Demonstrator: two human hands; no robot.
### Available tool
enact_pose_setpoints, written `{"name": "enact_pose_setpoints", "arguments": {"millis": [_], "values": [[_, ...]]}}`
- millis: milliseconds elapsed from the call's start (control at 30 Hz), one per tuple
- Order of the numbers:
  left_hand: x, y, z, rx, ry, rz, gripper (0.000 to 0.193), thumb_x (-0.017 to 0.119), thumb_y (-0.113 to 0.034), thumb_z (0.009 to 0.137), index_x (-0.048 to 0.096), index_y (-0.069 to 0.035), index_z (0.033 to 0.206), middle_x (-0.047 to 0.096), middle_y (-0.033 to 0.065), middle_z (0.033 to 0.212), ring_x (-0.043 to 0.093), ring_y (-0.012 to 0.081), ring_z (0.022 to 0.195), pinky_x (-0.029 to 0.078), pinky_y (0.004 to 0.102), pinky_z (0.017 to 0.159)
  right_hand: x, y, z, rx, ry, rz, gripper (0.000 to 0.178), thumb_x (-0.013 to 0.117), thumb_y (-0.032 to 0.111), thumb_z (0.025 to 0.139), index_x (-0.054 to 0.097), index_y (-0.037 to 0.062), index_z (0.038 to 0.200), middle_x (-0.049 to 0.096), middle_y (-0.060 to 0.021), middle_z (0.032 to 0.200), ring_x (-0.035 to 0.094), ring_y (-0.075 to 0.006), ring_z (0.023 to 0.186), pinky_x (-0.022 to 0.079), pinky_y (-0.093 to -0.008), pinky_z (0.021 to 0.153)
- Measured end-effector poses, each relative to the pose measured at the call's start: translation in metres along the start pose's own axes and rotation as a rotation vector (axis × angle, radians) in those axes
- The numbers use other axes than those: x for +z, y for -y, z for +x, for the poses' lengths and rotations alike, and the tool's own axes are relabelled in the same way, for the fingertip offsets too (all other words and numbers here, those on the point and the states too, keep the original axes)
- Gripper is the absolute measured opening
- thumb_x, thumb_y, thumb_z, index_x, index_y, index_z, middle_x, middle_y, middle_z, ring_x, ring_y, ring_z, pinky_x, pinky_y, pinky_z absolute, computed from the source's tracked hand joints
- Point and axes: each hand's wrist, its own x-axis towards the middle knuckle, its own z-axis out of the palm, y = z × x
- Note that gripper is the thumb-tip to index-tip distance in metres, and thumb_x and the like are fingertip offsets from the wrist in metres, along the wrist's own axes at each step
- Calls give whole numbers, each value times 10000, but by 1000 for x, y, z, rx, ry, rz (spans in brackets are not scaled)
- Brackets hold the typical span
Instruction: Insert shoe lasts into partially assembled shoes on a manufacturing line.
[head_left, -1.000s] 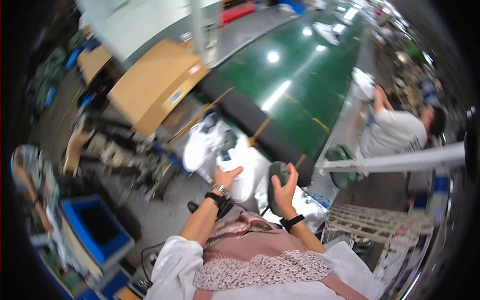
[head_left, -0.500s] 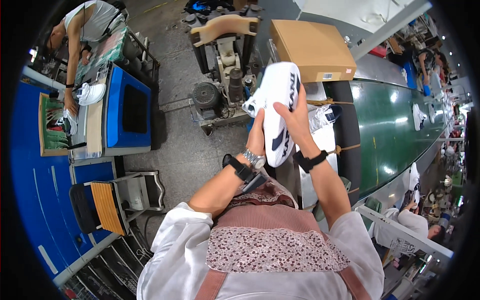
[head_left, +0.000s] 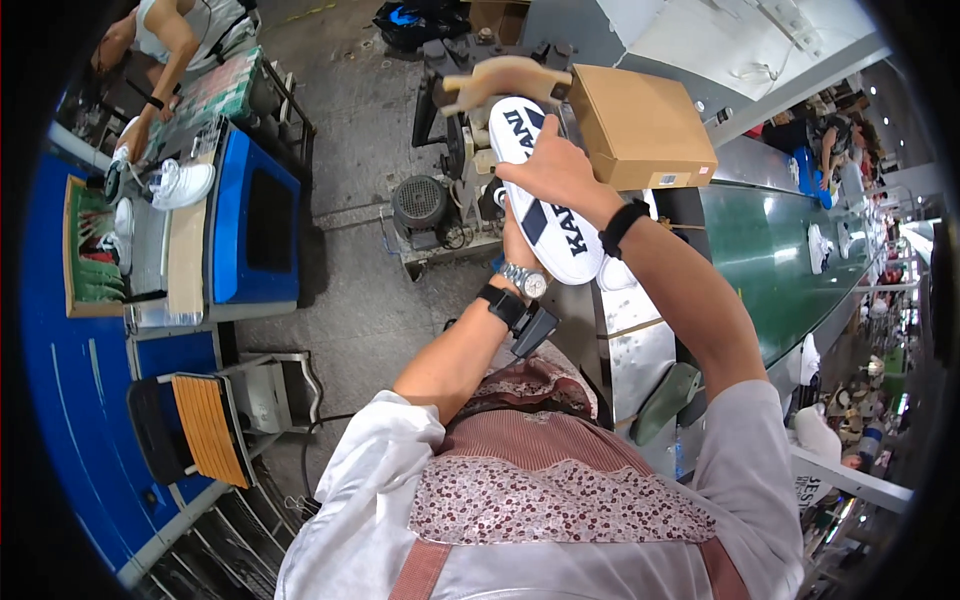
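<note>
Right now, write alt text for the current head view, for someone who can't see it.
A white sneaker, its dark-marked sole facing the camera, is held in a person's left grip and right grip. Beyond it are a machine and a cardboard box; a green conveyor belt lies to the right, and a co-worker's arm shows at upper left.

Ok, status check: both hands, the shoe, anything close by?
Left hand under the white shoe, partly hidden; right hand gripping across its sole. Sole toward the camera. Machine behind, cardboard box to the right.
</note>
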Motion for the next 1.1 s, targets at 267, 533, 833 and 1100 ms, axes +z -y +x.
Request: {"name": "enact_pose_setpoints", "arguments": {"millis": [267, 533, 833, 1100], "values": [[-3, -11, -19, -103, 65, 67, 775, 364, -705, 995, 421, -129, 1510, 565, 112, 1434, 600, 289, 1247, 505, 454, 1040, 35, -30, -42, -78, -287, 204, 1011, 795, 408, 713, 268, -59, 1439, 661, -307, 1136, 684, -452, 999, 551, -485, 863], [-36, -3, -3, -7, 117, 40, 753, 437, -661, 999, 447, -81, 1479, 584, 111, 1395, 612, 258, 1202, 513, 405, 1016, 44, -30, -52, -112, -356, 244, 1001, 796, 410, 702, 246, -50, 1401, 606, -338, 1181, 663, -499, 980, 539, -524, 873], [-33, -9, -13, 18, 123, 153, 783, 425, -671, 999, 423, -69, 1499, 561, 130, 1421, 588, 271, 1236, 487, 407, 1053, 49, -28, -68, -192, -478, 326, 1039, 822, 365, 702, 217, -55, 1435, 569, -356, 1220, 643, -507, 1018, 540, -523, 868], [-8, -9, -90, -78, -55, 462, 848, 485, -640, 974, 376, 12, 1504, 572, 169, 1394, 589, 308, 1238, 464, 439, 1082, 72, -53, -131, -258, -512, 507, 1081, 805, 372, 782, 163, -81, 1525, 517, -331, 1355, 590, -440, 1200, 486, -455, 1003]]}}
